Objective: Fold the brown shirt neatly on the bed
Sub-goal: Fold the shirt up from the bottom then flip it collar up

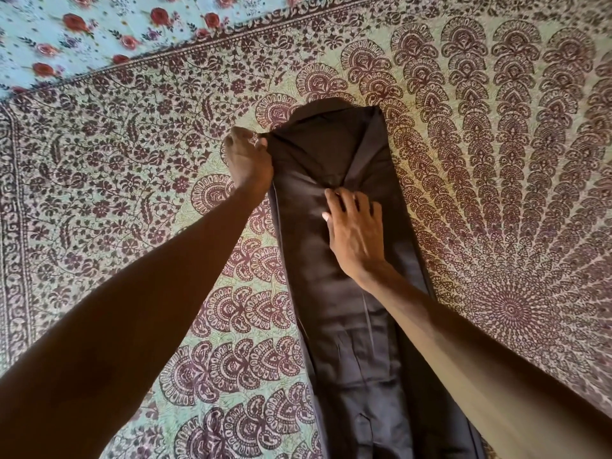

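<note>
The brown shirt (347,293) lies on the patterned bedspread (132,193) as a long narrow strip, so the side folds look done. Your right hand (356,233) presses flat, unclenched, on its middle. Farther off, your left hand (248,160) pinches its far-left corner. Folding it lengthwise remains.
</note>
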